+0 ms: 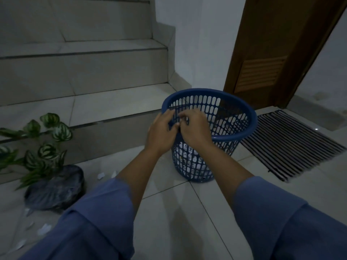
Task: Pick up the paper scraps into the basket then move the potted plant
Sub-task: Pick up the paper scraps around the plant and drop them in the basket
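Note:
A blue slotted plastic basket [232, 117] stands on the tiled floor, and white paper scraps [187, 158] show through its lower wall. My left hand [161, 134] and my right hand [196, 130] meet over the basket's near left rim. Their fingers are curled and the fingertips pinch together around a small pale scrap. More paper scraps lie on the floor at the left [44, 228] and near the plant [100, 175]. The potted plant [56, 186], with striped green leaves and a dark wrapped pot, sits at the lower left by the bottom stair.
Tiled stairs [84, 109] rise behind the plant and basket. A striped doormat [289, 145] lies right of the basket, in front of a brown wooden door [272, 53]. A white wall stands between the stairs and the door.

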